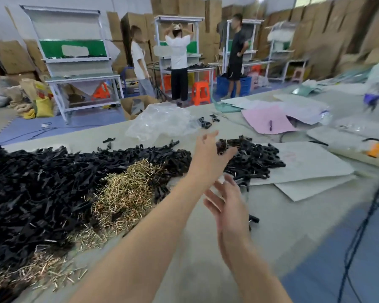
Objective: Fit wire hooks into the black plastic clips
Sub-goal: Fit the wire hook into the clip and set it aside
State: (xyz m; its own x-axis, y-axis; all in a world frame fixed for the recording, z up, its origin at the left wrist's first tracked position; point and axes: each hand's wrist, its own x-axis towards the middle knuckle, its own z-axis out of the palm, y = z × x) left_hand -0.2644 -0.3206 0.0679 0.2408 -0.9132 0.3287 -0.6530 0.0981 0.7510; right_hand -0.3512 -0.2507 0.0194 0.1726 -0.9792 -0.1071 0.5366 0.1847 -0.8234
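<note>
Workroom lined with cardboard boxes (315, 40) and white racks (74, 62); grey table (195, 259) in front. Broad heap of black clips (31, 182) at left, touching a tangle of brass wire hooks (127, 189). Smaller clip pile (249, 158) on a white sheet (311, 162) at right. Left hand (210, 154) stretched over that pile's near edge, fingers spread, gripping nothing. Right hand (228, 204) nearer, above bare table, fingers splayed, empty. Both blurred.
</note>
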